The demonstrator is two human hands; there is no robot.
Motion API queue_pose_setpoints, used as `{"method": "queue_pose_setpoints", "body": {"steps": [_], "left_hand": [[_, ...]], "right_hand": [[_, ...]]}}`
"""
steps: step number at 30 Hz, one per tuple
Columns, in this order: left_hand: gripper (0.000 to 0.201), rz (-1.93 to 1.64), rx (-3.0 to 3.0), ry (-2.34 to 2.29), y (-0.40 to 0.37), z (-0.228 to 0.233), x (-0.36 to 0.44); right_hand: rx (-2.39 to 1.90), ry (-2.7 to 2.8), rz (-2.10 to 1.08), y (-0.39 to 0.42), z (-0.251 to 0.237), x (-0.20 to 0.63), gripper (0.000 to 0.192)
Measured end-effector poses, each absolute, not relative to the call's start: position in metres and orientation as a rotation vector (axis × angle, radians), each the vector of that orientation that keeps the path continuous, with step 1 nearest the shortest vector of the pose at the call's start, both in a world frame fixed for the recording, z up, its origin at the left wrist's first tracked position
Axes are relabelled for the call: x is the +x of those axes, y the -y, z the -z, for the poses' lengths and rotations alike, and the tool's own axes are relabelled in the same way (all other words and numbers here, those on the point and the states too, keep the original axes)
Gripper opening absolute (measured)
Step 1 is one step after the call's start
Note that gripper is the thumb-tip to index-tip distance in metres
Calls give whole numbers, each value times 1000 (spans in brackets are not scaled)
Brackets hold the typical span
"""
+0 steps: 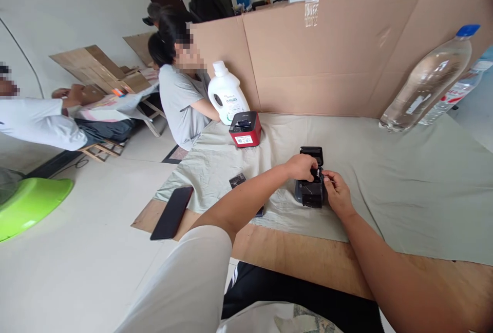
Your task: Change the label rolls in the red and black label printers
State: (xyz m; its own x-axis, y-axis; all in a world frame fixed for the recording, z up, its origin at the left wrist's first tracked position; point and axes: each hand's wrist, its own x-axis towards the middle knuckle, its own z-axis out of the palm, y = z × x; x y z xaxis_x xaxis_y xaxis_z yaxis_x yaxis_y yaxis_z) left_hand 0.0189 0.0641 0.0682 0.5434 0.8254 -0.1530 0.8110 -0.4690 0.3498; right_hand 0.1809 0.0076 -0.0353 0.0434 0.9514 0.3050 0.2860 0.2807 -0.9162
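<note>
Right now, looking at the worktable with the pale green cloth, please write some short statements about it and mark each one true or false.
1. Both hands, left hand and right hand, are at the small black box-shaped device. True.
2. The red and black box-shaped device lies under the right hand. False: it stands apart, near the white plastic jug.
3. The black flat phone lies at the table's left edge. True.
4. The clear plastic bottle with blue cap lies flat on the cloth. False: it leans against the brown cardboard wall.
</note>
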Motion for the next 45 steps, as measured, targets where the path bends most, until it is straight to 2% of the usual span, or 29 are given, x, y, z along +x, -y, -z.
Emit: {"method": "queue_pose_setpoints", "body": {"steps": [11,20,24,30,39,45], "left_hand": [[36,-89,2519,-1174,-62,-67,16],[37,-127,2176,-1080,-83,-54,16],[35,-170,2379,-1006,-79,-44,16],[34,-376,2515,-976,-63,-40,10],[42,-454,1822,-787,-82,-33,-2],[40,-455,2161,-874,-72,-33,5]], "right_hand": [[-1328,1524,-714,-7,32,183,33],[-1291,1568,-671,-6,35,181,30],[-1260,1611,-637,-4,36,179,27],[-1291,1716,-543,-4,33,176,35],[-1344,1736,-574,-1,27,175,36],[-1339,1730,-558,-2,31,175,34]]}}
